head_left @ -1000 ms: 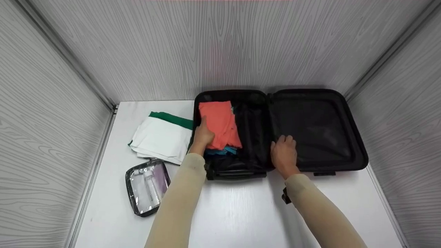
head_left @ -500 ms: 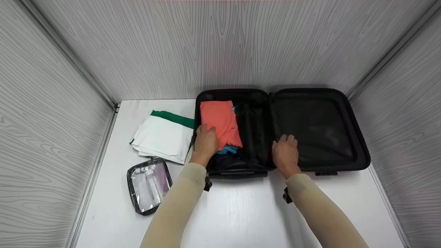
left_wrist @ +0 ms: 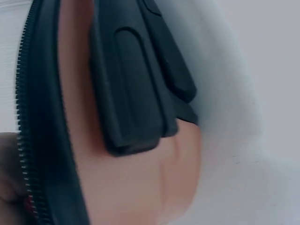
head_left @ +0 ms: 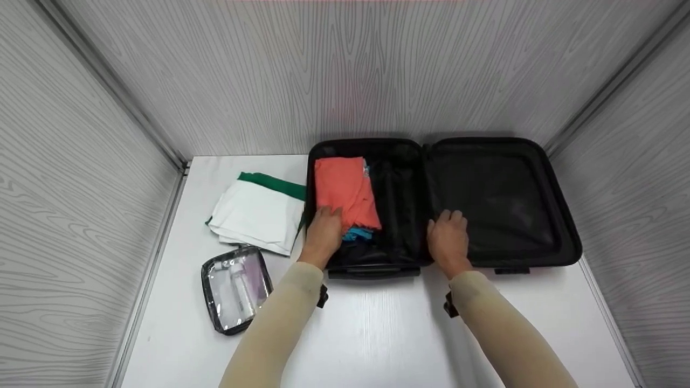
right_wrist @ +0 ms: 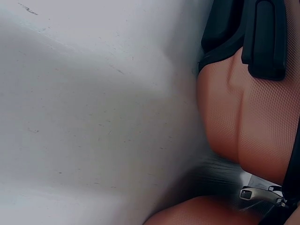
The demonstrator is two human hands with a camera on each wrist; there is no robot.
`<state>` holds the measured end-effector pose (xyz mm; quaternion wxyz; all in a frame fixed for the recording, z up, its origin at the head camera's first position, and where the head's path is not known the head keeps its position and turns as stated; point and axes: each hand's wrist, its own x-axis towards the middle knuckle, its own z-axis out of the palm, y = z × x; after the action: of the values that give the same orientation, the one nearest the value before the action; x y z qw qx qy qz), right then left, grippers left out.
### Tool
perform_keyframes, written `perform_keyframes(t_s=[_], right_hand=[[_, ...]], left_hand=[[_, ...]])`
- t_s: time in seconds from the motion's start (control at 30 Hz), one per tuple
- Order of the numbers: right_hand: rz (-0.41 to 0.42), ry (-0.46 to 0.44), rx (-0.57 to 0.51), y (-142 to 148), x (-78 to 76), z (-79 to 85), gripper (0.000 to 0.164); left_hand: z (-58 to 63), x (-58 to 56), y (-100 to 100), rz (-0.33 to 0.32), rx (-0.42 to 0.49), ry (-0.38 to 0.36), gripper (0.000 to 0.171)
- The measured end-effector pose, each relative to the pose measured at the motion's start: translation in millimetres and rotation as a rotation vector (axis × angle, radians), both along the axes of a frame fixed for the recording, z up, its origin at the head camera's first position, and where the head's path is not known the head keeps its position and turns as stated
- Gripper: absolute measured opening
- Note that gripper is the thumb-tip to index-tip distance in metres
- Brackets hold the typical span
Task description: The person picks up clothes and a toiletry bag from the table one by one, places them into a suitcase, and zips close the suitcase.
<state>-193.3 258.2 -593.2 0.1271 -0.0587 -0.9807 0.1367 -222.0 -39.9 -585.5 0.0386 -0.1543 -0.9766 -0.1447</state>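
Note:
An open black-lined suitcase (head_left: pixel 496 210) lies flat against the back wall, its two halves side by side. Folded coral clothing (head_left: pixel 342 180) sits in the left half, with a bit of blue cloth (head_left: pixel 358 234) showing beneath it. My left hand (head_left: pixel 323 237) touches the front left part of the coral clothing with its fingers; the thumb is hard to make out. My right hand (head_left: pixel 448 242) rests near the hinge between the halves, fingers over the lid side. Both wrist views mostly show the suitcase's orange outer shell (left_wrist: pixel 136 187), with little of the hands.
Folded white cloth (head_left: pixel 256 213) with green cloth (head_left: pixel 275 184) under it lies left of the suitcase. A clear toiletry bag (head_left: pixel 237 291) with a bottle inside lies in front of that. Walls (head_left: pixel 345 70) enclose the white table (head_left: pixel 366 334) at the back and both sides.
My left hand has drawn back toward the front of the coral clothing, which stays in place. The right hand holds its position near the hinge.

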Motion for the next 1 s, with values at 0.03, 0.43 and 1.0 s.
perform_keyframes(t_s=[0.03,0.43,1.0], right_hand=[[0.004,0.003,0.0,-0.1,0.1,0.2,0.037],[0.019,0.006,-0.012,-0.2,0.7,2.8,0.038],[0.012,0.004,-0.011,0.9,1.2,0.6,0.039]], left_hand=[[-0.6,0.1,-0.2,0.004,0.002,-0.004,0.032],[13.5,3.1,-3.4,0.065,0.123,-0.169,0.045],[36.0,13.5,-27.7,0.253,0.53,-0.126,0.019]])
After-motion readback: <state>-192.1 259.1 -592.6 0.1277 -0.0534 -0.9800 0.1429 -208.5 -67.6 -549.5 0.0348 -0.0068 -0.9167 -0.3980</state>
